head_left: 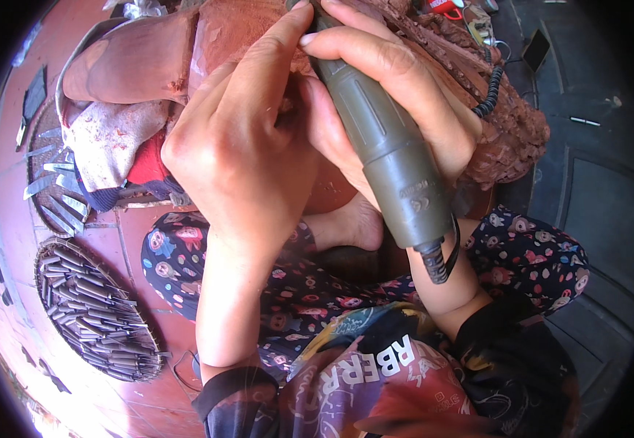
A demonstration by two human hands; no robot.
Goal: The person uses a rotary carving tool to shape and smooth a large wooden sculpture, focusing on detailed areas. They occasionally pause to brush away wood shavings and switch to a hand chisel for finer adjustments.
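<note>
A dark olive-green rotary tool (386, 139), with a ribbed cord sleeve at its rear end, lies slantwise in my right hand (426, 87). The fingers wrap over its body and the thumb presses its left side. My left hand (244, 139) is curled beside it, the index fingertip against the tool's front part. Whatever the left fingers close on is hidden under the hand. The tool's tip runs past the upper edge, out of sight. Beyond both hands sits a reddish-brown block (233, 29) coated in dust.
On the left, a woven basket (158, 332) holds many short dark rods. Above it, a tray (37, 208) carries metal blades (62, 179). A dusty white cloth (116, 139) lies near the block. A coiled black cord (491, 95) hangs at right, near a pen (585, 121) on dark panels.
</note>
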